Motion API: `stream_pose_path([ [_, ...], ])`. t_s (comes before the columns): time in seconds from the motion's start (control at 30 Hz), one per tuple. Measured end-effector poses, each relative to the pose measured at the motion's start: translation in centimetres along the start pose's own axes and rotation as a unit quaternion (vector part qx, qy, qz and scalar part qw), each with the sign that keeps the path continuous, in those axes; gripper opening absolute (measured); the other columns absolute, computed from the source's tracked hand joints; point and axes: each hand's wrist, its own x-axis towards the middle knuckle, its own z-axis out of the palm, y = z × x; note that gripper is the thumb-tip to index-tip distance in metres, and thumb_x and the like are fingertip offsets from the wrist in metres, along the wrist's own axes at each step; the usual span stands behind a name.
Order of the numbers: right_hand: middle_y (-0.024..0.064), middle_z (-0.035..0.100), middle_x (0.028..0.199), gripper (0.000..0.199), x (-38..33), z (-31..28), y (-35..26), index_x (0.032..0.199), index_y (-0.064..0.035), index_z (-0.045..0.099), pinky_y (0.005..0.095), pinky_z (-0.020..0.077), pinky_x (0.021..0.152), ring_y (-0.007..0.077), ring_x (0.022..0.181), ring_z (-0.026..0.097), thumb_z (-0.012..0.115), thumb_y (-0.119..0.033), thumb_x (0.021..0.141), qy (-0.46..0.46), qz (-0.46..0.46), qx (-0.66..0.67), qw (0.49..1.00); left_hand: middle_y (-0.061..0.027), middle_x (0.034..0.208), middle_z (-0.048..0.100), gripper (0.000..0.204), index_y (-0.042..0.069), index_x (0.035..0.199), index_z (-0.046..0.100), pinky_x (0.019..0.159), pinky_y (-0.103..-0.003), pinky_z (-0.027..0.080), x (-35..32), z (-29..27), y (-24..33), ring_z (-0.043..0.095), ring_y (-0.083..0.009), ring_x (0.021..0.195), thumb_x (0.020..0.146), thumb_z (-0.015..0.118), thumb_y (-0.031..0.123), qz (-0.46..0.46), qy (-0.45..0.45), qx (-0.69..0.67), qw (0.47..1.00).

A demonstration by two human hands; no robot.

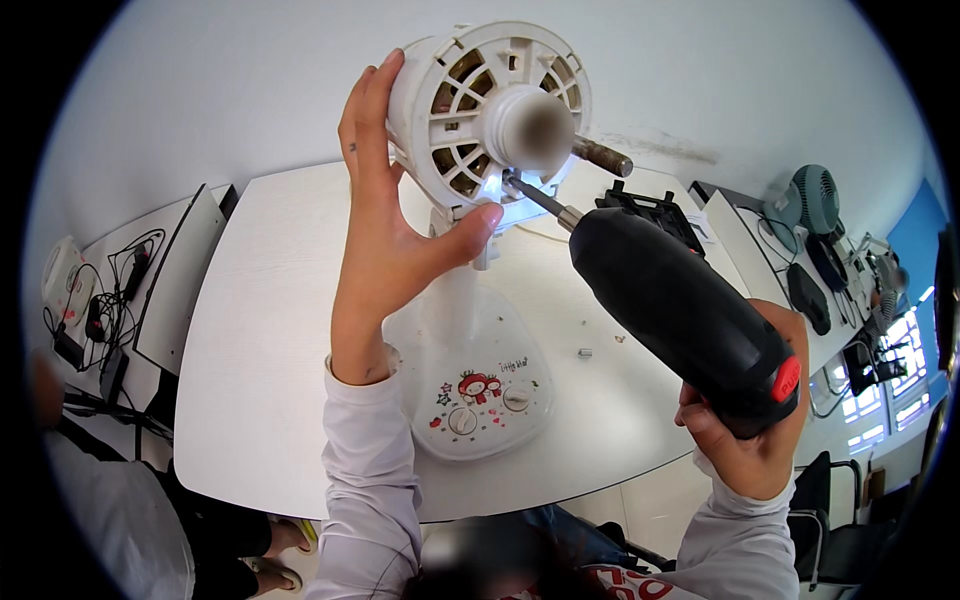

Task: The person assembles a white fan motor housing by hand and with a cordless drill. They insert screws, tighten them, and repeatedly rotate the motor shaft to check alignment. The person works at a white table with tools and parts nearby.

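Note:
A white desk fan with its blades and cage off stands upright on its printed base [525, 425], which carries two dials and a cartoon picture. My left hand [390, 230] grips the round motor housing [440, 150] from the left, its thumb along the lower front. Copper-coloured parts show through the slots. My right hand [750, 430] is wrapped round a black electric screwdriver [680, 310] with a red patch at its end. Its bit [540, 198] reaches a lit recess below the housing's hub. A brownish metal shaft [604, 157] sticks out at the right.
Small metal pieces [585, 352] lie on the white table [270, 330]. A black tool case [655, 215] is open behind the screwdriver. Side tables hold tangled cables [125, 285] at left and a grey-green fan [815, 200] at right. Another person [120, 510] is at the lower left.

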Motion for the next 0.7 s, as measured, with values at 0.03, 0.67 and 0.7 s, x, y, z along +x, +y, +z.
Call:
stream_pose_path([
  [0.03,0.0152,0.057,0.106,0.067,0.01,0.0,-0.03,0.119,0.0064,0.046,0.0296,0.0473,0.08,0.0205,0.09,0.061,0.082,-0.011,0.066,0.0,0.001,0.001,1.0,-0.0144,0.14,0.039,0.104,0.01,0.15,0.015,0.108,-0.045,0.039,0.01,-0.04,-0.02,0.044,-0.0288,0.129,0.062,0.07,0.017,0.0,-0.001,0.001,1.0],
  [0.67,0.016,0.056,0.108,0.068,-0.03,-0.05,-0.41,0.118,0.0052,0.048,0.0317,0.0472,0.081,0.0232,0.092,0.061,0.084,-0.014,0.063,0.01,-0.005,-0.035,0.999,-0.015,0.141,0.036,0.106,0.01,0.149,0.017,0.107,-0.045,0.038,0.11,-0.07,-0.03,0.042,-0.0296,0.129,0.061,0.074,0.028,-0.001,0.0,-0.002,1.0],
  [0.7,0.016,0.056,0.108,0.067,-0.07,-0.06,-0.28,0.118,0.0052,0.048,0.0316,0.0469,0.082,0.0231,0.092,0.061,0.084,-0.014,0.064,0.011,-0.007,-0.037,0.999,-0.0144,0.144,0.029,0.106,0.015,0.149,0.018,0.105,-0.047,0.04,0.09,-0.16,-0.19,0.038,-0.0301,0.131,0.061,0.076,0.024,0.005,-0.004,-0.007,1.0],
])
